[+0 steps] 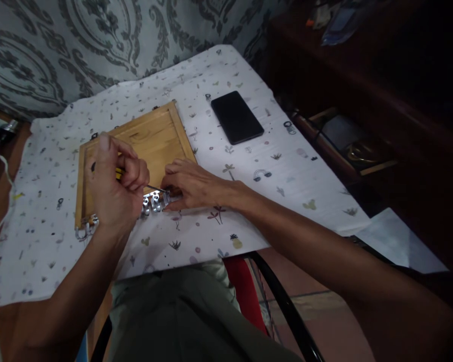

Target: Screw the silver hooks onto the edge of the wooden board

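Note:
A shallow wooden panel with a raised rim [136, 131] lies on the cloth in front of me. My left hand [119, 183] is closed around a screwdriver [119, 174] with a yellow and black handle; its thin shaft points right, the tip near my right fingers. My right hand [184, 185] pinches a small shiny clip-like piece [166, 197] at the panel's near edge. Several similar shiny pieces [151, 202] line that edge between my hands. More of them [86, 230] show at the near left corner. My left wrist hides part of the edge.
A black phone or tablet [237, 117] lies right of the panel on the patterned tablecloth [287, 186]. A white cable [3, 171] runs along the left. Dark furniture with an open drawer [347, 141] stands at right. A patterned cloth [109, 40] hangs behind.

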A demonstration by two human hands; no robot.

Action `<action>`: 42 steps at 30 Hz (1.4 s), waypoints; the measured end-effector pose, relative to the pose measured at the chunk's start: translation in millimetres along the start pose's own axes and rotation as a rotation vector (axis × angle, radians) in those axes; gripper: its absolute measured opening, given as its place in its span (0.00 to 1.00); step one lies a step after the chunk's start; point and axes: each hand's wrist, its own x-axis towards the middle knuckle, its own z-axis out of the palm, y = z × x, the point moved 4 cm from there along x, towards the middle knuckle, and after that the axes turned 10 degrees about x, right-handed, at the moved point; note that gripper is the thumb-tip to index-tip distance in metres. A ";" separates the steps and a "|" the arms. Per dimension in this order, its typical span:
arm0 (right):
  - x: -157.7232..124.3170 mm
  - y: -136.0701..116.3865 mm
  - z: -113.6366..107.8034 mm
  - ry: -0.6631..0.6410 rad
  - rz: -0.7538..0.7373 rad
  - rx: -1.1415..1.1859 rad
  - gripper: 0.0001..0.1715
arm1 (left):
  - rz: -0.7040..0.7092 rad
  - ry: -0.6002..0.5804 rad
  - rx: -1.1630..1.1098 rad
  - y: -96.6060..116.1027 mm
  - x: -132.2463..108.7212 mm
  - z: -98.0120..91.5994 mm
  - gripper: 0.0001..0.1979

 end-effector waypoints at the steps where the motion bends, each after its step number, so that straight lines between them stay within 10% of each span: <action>1: 0.2 0.0 0.1 -0.002 0.002 -0.002 0.24 | 0.008 -0.010 0.000 1.1 -0.2 0.2 0.19; 26: 1.1 3.1 2.4 0.011 -0.013 -0.014 0.25 | -0.096 0.202 0.025 1.4 -5.3 0.8 0.26; 42: 1.0 2.4 2.0 0.015 -0.010 0.011 0.25 | 0.010 0.135 0.013 -0.7 -6.1 3.7 0.21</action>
